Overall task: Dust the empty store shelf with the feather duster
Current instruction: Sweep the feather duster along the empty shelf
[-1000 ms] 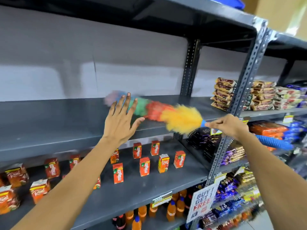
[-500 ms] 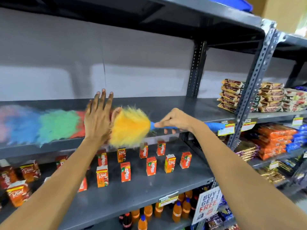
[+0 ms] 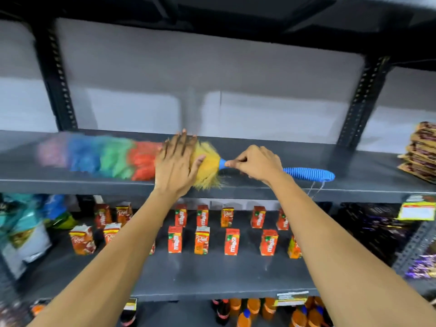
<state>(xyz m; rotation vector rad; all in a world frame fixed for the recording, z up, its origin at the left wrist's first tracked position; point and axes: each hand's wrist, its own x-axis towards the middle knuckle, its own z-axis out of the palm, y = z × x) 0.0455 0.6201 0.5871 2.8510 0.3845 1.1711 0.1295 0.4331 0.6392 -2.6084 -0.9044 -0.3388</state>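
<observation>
A rainbow feather duster (image 3: 113,156) lies lengthwise on the empty grey shelf (image 3: 259,185), its pink tip to the left and its blue ribbed handle (image 3: 309,173) to the right. My right hand (image 3: 256,164) grips the blue neck of the handle just right of the yellow tuft. My left hand (image 3: 175,164) rests flat, fingers spread, over the orange and yellow feathers. The coloured feathers are blurred.
Dark slotted uprights (image 3: 361,102) frame the bay. Stacked snack packets (image 3: 422,149) sit at the shelf's right end. Below, red juice cartons (image 3: 201,240) stand in rows, with bags (image 3: 26,232) at left and orange bottles (image 3: 254,310) on the lowest shelf.
The duster has swept left along the shelf, both hands moving with it. The view has shifted left too, bringing the left upright into sight.
</observation>
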